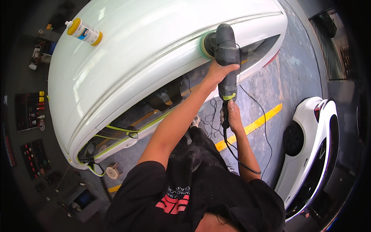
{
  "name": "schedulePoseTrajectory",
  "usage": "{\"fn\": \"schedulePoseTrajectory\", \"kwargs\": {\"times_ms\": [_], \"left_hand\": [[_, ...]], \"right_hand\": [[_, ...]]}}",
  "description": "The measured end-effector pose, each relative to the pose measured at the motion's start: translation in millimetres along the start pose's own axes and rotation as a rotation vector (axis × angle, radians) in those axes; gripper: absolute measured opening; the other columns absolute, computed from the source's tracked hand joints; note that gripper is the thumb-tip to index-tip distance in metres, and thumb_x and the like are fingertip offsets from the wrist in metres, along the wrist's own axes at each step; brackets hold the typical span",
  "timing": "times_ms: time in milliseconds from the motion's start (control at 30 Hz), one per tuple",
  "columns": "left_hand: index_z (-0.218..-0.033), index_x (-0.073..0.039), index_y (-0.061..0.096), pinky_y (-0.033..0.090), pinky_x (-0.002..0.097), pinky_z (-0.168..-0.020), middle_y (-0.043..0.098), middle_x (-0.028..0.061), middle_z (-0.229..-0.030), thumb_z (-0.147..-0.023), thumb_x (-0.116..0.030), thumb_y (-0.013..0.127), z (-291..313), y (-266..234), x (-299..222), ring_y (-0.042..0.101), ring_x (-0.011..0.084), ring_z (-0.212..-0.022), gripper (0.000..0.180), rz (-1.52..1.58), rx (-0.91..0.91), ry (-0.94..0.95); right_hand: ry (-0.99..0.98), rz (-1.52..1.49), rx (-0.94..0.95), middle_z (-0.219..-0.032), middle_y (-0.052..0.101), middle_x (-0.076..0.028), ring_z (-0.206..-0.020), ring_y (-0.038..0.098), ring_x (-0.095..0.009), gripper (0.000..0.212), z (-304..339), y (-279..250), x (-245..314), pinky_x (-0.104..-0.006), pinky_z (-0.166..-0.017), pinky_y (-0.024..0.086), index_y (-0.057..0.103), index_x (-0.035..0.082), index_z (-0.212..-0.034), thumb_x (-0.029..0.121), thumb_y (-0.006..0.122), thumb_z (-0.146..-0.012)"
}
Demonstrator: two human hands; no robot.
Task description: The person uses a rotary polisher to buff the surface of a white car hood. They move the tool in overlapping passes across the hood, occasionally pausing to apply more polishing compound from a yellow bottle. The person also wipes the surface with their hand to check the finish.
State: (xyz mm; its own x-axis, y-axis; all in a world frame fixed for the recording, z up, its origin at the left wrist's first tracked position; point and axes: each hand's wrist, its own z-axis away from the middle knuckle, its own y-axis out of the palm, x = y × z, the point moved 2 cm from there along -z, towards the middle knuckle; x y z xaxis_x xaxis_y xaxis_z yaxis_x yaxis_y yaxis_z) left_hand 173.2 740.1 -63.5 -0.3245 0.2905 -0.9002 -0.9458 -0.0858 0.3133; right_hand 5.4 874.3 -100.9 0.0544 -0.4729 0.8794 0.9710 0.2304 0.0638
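Observation:
A black electric car polisher [227, 46] is held with its round pad [208, 44] against the side edge of a white car's roof [127, 50]. My left hand [220, 73] is wrapped round the polisher's body, behind its head. Farther back, my right hand [232, 115] grips the rear handle, below a yellow-green band. From that end a black power cord [232, 149] hangs in a loop past my right forearm. On the roof, at the far left, lies a white bottle [85, 32] with yellow ends, apart from both hands.
Yellow-green tape [116, 128] borders the car's side window. Coiled cord lies on the grey floor [266, 94], near a yellow painted line [253, 125]. A second white car [305, 154] stands at right. At left are a wall rack of tools [30, 111] and a round stool [113, 171].

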Motion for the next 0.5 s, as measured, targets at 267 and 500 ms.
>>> {"fn": "schedulePoseTrajectory", "kwargs": {"times_ms": [267,500], "left_hand": [[-0.128,-0.006,0.063,0.055,0.0368,-0.093,0.069,0.0092,-0.115,-0.078,-0.035,0.090,-7,10,-15,0.067,0.0204,-0.103,0.064,0.099,0.001,-0.006],[-0.126,-0.006,0.062,0.055,0.0356,-0.090,0.068,0.0073,-0.110,-0.079,-0.035,0.088,25,-26,-19,0.067,0.0184,-0.099,0.061,0.102,-0.053,0.040]], "right_hand": [[0.006,-0.046,0.017,-0.072,0.054,-0.001,-0.053,0.054,-0.012,0.060,-13,-10,15,-0.0282,-0.049,0.046,0.055,0.008,-0.103,0.068,0.054,-0.104],[0.044,-0.186,0.288,-0.109,0.067,-0.004,-0.091,0.061,-0.010,0.049,-8,29,5,-0.0286,-0.079,0.052,0.053,0.008,-0.133,0.050,0.059,-0.108]]}}
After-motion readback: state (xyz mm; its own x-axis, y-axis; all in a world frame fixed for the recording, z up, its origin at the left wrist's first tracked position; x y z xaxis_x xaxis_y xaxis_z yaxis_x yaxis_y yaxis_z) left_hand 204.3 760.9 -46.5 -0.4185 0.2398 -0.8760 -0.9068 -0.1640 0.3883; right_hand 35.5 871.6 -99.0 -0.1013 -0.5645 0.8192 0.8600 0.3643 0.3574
